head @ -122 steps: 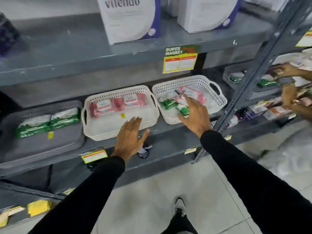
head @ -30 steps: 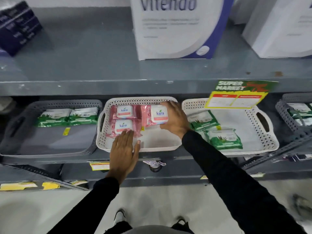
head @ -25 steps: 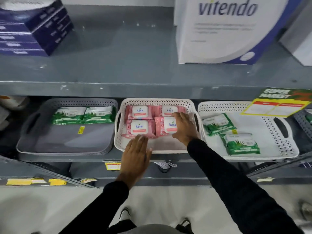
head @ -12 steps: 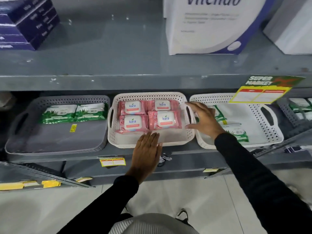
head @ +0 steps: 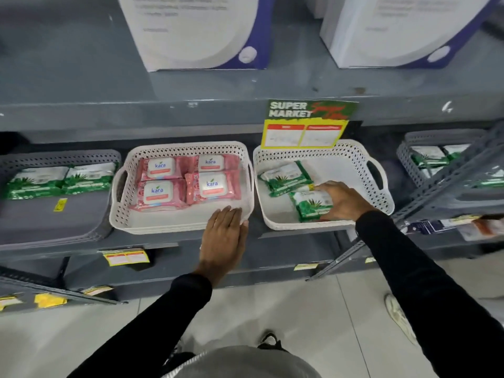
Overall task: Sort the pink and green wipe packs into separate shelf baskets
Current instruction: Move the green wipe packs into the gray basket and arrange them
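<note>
Several pink wipe packs (head: 188,182) lie in the middle white basket (head: 120,214). My left hand (head: 225,236) rests flat, fingers together, on that basket's front rim. In the right white basket (head: 381,197) lie two green wipe packs. My right hand (head: 341,200) covers the nearer green pack (head: 308,207), fingers curled over its right end. The farther green pack (head: 286,178) lies free behind it. Two more green packs (head: 60,181) sit in the grey basket (head: 54,227) at the left.
Large white and blue boxes (head: 196,31) stand on the upper shelf. A green and yellow price sign (head: 308,124) hangs over the right basket's back rim. Another grey basket (head: 409,156) with green packs sits far right behind a slanted metal brace (head: 447,186). Someone's shoe (head: 398,317) is on the floor.
My right hand has left the pink basket, crossed into the right white basket and come down on the nearer green pack. My left hand stays at the pink basket's front rim.
</note>
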`<state>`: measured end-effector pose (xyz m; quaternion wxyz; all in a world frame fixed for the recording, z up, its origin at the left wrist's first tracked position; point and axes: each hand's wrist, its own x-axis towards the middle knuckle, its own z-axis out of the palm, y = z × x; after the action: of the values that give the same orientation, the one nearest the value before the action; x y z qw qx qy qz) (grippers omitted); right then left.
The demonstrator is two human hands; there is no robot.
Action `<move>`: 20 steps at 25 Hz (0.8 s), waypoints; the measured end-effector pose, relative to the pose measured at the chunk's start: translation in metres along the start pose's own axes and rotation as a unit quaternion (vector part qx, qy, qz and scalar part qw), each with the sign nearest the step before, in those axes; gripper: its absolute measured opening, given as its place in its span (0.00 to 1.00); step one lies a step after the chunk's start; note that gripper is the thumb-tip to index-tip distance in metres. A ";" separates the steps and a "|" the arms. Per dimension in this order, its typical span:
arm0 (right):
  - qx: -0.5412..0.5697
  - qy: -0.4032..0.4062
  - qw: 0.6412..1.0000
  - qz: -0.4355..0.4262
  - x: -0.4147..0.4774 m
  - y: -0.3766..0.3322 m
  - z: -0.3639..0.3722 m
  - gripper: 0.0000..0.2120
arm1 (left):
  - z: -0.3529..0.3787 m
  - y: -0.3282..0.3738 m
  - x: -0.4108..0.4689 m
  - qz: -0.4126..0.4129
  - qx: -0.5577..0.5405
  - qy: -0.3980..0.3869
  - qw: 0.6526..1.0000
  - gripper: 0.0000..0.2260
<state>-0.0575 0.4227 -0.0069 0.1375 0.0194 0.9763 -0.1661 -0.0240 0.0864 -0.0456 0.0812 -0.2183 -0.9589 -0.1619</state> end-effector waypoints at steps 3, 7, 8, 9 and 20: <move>-0.027 -0.001 0.999 -0.018 0.005 0.008 0.009 0.42 | 0.001 0.010 0.000 -0.013 0.014 0.003 1.000 0.20; 0.056 0.032 0.998 -0.010 0.000 0.003 0.004 0.40 | -0.011 0.005 0.001 -0.004 -0.027 -0.004 1.000 0.21; 0.087 0.047 0.995 -0.009 -0.002 -0.004 -0.002 0.41 | -0.017 0.003 0.001 -0.001 -0.037 -0.002 0.999 0.21; 0.107 0.067 0.992 -0.016 -0.004 -0.015 -0.010 0.42 | -0.023 0.000 0.002 0.002 -0.042 0.007 0.999 0.20; 0.142 0.196 0.958 -0.156 0.034 -0.325 0.010 0.38 | -0.111 -0.186 -0.050 -0.056 -0.041 0.079 0.994 0.20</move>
<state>-0.1145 0.1121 0.0787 -0.0880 -0.0822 0.9414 -0.3149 -0.0524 -0.1302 -0.0040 0.1383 -0.1536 -0.9528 -0.2223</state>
